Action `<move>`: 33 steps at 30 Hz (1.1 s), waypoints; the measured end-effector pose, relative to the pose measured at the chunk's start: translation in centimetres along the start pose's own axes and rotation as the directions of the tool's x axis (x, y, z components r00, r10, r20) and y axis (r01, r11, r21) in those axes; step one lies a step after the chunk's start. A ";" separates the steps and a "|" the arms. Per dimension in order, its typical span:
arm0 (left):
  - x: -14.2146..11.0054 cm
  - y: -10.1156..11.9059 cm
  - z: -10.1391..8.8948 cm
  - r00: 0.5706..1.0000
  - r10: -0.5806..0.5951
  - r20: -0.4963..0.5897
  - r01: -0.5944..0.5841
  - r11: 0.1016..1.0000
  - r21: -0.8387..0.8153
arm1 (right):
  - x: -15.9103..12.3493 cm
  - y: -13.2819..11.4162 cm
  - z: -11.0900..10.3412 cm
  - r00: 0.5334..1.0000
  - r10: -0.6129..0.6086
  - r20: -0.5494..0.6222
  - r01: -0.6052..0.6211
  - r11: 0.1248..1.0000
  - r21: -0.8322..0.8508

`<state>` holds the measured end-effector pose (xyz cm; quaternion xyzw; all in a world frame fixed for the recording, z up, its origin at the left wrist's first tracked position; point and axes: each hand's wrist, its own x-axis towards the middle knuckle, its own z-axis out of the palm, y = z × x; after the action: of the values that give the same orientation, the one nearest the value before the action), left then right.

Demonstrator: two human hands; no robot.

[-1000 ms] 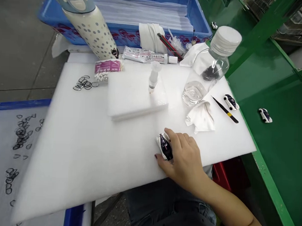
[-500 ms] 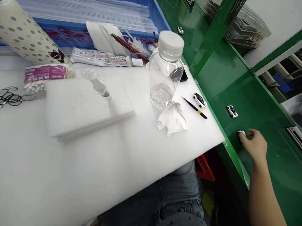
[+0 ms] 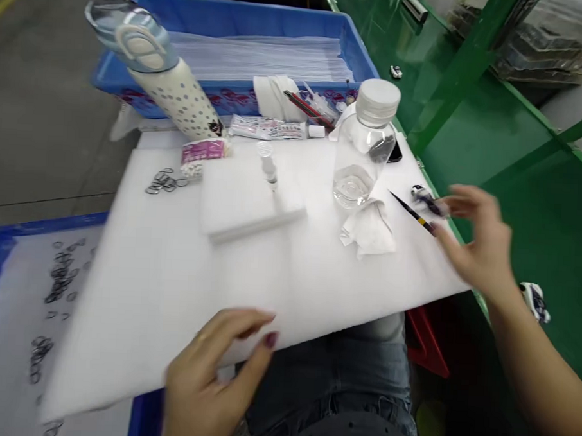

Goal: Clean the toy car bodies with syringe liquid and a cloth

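Observation:
My right hand (image 3: pixel 477 245) hovers over the right edge of the white foam sheet (image 3: pixel 182 290), blurred by motion, its fingers spread and nothing in them. Its fingertips are close to a small white and dark toy car (image 3: pixel 424 197) and black tweezers with a yellow band (image 3: pixel 411 212). My left hand (image 3: pixel 217 362) rests on the sheet's front edge, fingers loosely stretched onto the foam and holding nothing. Another toy car (image 3: pixel 535 299) lies on the green surface (image 3: pixel 552 210) beside my right forearm.
On the foam stand a clear bottle with a white cap (image 3: pixel 364 144), a crumpled white cloth (image 3: pixel 367 229), a smaller foam block (image 3: pixel 246 200) with a small vial (image 3: pixel 268 165), and black rubber rings (image 3: pixel 164 180). A dotted flask (image 3: pixel 167 71) and blue bin (image 3: pixel 241 23) are behind.
My right hand has left the green surface and come back toward the foam's right edge, leaving a toy car on the green. My left hand has come into view at the front edge.

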<state>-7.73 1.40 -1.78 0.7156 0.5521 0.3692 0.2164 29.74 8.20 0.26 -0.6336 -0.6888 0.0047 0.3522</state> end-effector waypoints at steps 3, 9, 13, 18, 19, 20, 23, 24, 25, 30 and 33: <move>1.1 0.0 2.0 0.990 0.089 0.105 -0.107 0.978 0.179 | -0.4 -8.2 4.9 0.808 -0.461 0.367 0.372 0.882 0.290; -0.1 0.1 2.3 0.980 0.096 0.174 -0.124 0.979 0.161 | 5.5 -13.9 9.9 0.868 -0.347 0.356 0.175 0.883 0.435; 0.3 0.2 2.0 0.953 0.162 0.256 -0.166 0.986 -0.007 | 10.0 -14.7 12.7 0.914 -0.210 0.347 0.040 0.898 0.438; 3.1 -0.3 2.9 0.934 0.222 0.280 -0.245 0.968 0.052 | 11.6 -15.2 13.8 0.849 -0.210 0.485 -0.039 0.890 0.454; 3.6 -0.4 3.1 0.933 0.223 0.282 -0.249 0.967 0.060 | 11.6 -15.2 13.2 0.841 -0.224 0.493 -0.076 0.852 0.517; 3.9 -0.4 3.3 0.935 0.226 0.272 -0.249 0.967 0.054 | 11.4 -15.2 12.5 0.834 -0.250 0.492 -0.104 0.804 0.585; 4.3 -0.2 3.9 0.959 0.220 0.176 -0.219 0.975 -0.023 | 9.5 -15.2 10.4 0.872 -0.279 0.401 -0.131 0.656 0.743; 4.4 0.0 4.1 0.971 0.198 0.135 -0.193 0.980 -0.053 | 8.6 -15.1 10.0 0.898 -0.255 0.359 -0.134 0.619 0.774; 4.5 0.1 4.3 0.981 0.167 0.100 -0.160 0.984 -0.081 | 7.6 -14.9 9.9 0.917 -0.218 0.333 -0.147 0.591 0.793; 5.1 1.0 4.7 0.998 -0.028 0.055 0.037 0.986 -0.164 | 3.6 -13.7 10.7 0.852 -0.052 0.521 -0.412 0.547 0.729; 5.2 1.1 4.7 0.996 -0.070 0.058 0.081 0.977 -0.197 | 3.3 -13.5 10.8 0.885 -0.063 0.461 -0.374 0.494 0.785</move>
<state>-2.78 6.50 -2.48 0.6780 0.5334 0.3959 0.3147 12.87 13.17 -0.16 -0.4185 -0.5921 0.5171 0.4548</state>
